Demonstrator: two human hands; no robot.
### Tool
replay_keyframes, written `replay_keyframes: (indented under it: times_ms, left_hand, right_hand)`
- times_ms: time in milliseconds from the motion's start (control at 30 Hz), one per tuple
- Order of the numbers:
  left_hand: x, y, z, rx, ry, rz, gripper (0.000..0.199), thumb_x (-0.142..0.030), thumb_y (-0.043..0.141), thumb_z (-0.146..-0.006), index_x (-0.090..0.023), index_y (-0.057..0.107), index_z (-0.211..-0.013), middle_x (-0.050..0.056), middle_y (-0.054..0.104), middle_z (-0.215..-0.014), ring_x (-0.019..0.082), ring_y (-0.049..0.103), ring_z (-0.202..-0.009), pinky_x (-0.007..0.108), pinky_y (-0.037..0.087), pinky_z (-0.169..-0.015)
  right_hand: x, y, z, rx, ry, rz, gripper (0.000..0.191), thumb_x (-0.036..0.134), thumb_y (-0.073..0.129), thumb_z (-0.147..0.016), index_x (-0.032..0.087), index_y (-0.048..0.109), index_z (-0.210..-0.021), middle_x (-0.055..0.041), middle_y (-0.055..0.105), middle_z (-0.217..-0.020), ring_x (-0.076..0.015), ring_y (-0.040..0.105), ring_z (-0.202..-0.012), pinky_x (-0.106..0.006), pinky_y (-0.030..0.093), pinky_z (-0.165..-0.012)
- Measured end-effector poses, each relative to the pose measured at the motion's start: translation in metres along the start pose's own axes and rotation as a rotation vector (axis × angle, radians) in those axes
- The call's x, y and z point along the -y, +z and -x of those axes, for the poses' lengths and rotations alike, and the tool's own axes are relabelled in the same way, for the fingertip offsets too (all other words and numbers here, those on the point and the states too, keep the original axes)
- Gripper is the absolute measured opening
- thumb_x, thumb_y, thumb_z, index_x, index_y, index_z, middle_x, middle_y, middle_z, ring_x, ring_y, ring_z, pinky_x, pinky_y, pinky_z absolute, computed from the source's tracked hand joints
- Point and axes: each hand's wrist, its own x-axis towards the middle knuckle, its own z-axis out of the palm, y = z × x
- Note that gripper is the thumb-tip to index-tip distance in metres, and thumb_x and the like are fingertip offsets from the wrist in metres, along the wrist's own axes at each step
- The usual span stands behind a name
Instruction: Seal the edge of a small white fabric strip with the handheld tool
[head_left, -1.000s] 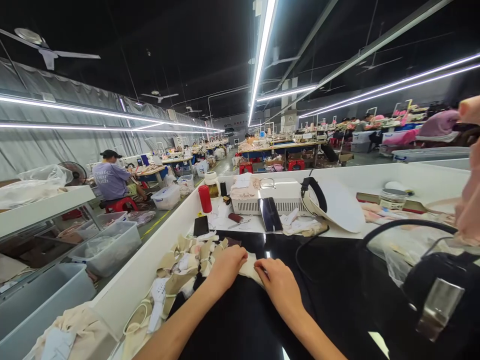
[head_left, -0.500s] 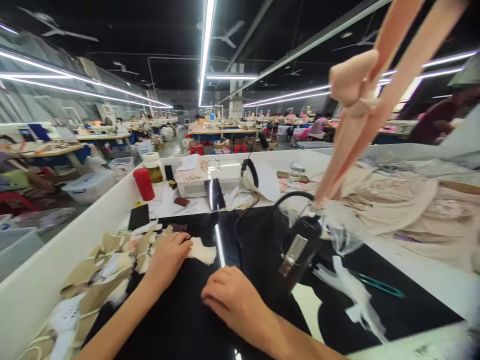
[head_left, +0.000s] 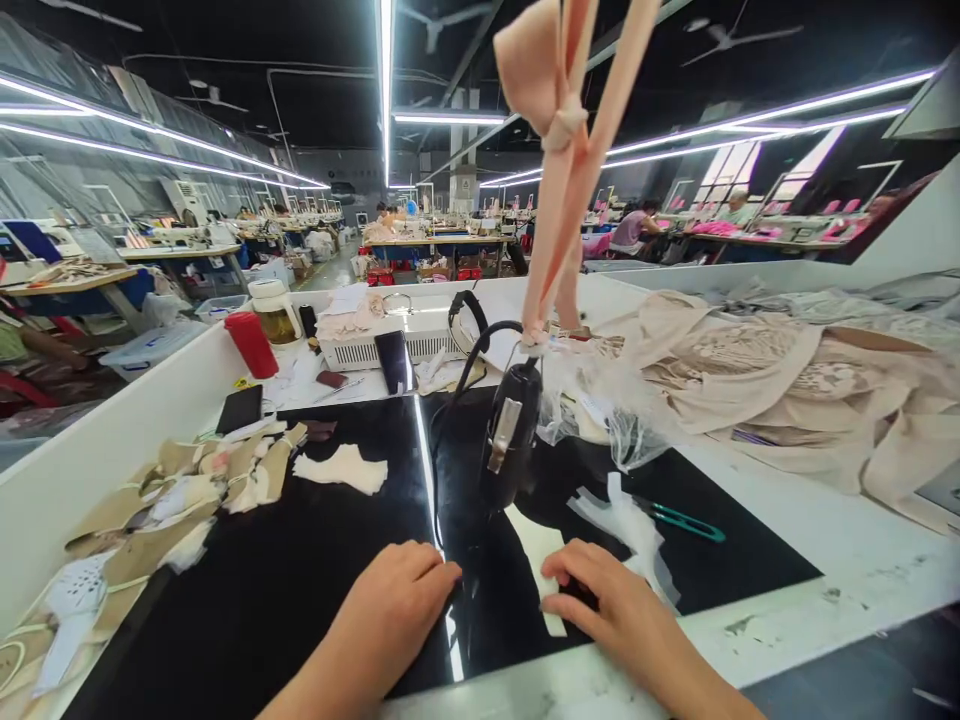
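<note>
My left hand (head_left: 394,610) rests low over the black mat (head_left: 285,590), its fingers curled together; whether anything is under them is hidden. My right hand (head_left: 600,600) is at the right edge of a pale cream fabric piece (head_left: 538,560), thumb and fingers apart around its edge, not visibly pinching it. Just behind that piece, a black handheld device (head_left: 514,430) with a metal plate hangs from knotted peach straps (head_left: 551,200). Another cream piece (head_left: 343,468) lies flat on the mat, away from both hands. White strips (head_left: 634,525) lie right of my right hand, beside teal snips (head_left: 686,522).
Beige cut pieces (head_left: 180,490) are heaped at the left. A phone (head_left: 394,362), a red cylinder (head_left: 251,345) and a lidded jar (head_left: 274,312) stand at the back. Beige fabric (head_left: 787,370) is piled at the right. A low white wall (head_left: 135,405) edges the table.
My left hand has left the cream piece at the left and come down toward the middle. My right hand has moved right, to the other cream piece, and opened. The view has shifted right.
</note>
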Motion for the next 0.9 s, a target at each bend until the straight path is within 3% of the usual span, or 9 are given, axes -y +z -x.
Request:
replay_keyframes:
  times_ms: [133,267,500,733,900]
  left_hand:
    - [-0.034,0.022,-0.02,0.075,0.016,0.094,0.02,-0.013,0.05,-0.101,-0.023,0.063,-0.112,0.0,0.067,-0.09,0.018,0.061,-0.074,0.032,0.046,-0.065]
    - [-0.049,0.038,-0.036,0.06,0.015,0.136,0.019,-0.016,0.05,-0.102,-0.022,0.063,-0.114,0.0,0.067,-0.088,0.019,0.062,-0.076,0.032,0.047,-0.067]
    - [-0.054,0.043,-0.035,0.04,0.038,0.115,0.023,-0.018,0.048,-0.103,-0.022,0.061,-0.122,0.001,0.07,-0.094,0.019,0.061,-0.076,0.034,0.048,-0.067]
    - [-0.052,0.043,-0.032,0.125,0.007,0.146,0.037,-0.02,0.055,-0.1,-0.025,0.054,-0.137,0.001,0.069,-0.101,0.019,0.063,-0.082,0.034,0.051,-0.075]
    - [-0.054,0.041,-0.035,0.103,0.043,0.108,0.036,-0.019,0.062,-0.095,-0.027,0.059,-0.13,0.001,0.067,-0.099,0.018,0.059,-0.076,0.032,0.049,-0.069]
  right_hand:
    - [-0.004,0.008,0.003,-0.017,-0.1,-0.016,0.023,0.032,0.051,-0.104,0.025,0.067,-0.088,0.0011,0.066,-0.09,-0.0185,0.062,-0.091,-0.032,0.045,-0.081]
    - [-0.009,0.012,0.003,-0.024,-0.145,-0.039,0.029,0.031,0.043,-0.107,0.025,0.07,-0.094,-0.001,0.067,-0.093,-0.0204,0.063,-0.092,-0.035,0.047,-0.084]
    - [-0.021,0.019,0.006,0.0,-0.194,-0.007,0.034,0.029,0.034,-0.107,0.025,0.066,-0.099,-0.0042,0.067,-0.098,-0.0229,0.064,-0.093,-0.039,0.051,-0.083]
    - [-0.025,0.019,0.009,-0.003,-0.233,0.001,0.029,0.027,0.037,-0.106,0.027,0.065,-0.103,-0.0044,0.069,-0.101,-0.0221,0.066,-0.096,-0.038,0.053,-0.085]
    - [-0.02,0.02,0.01,-0.027,-0.225,-0.035,0.029,0.026,0.037,-0.106,0.026,0.066,-0.099,-0.0036,0.068,-0.096,-0.0205,0.066,-0.092,-0.037,0.052,-0.085]
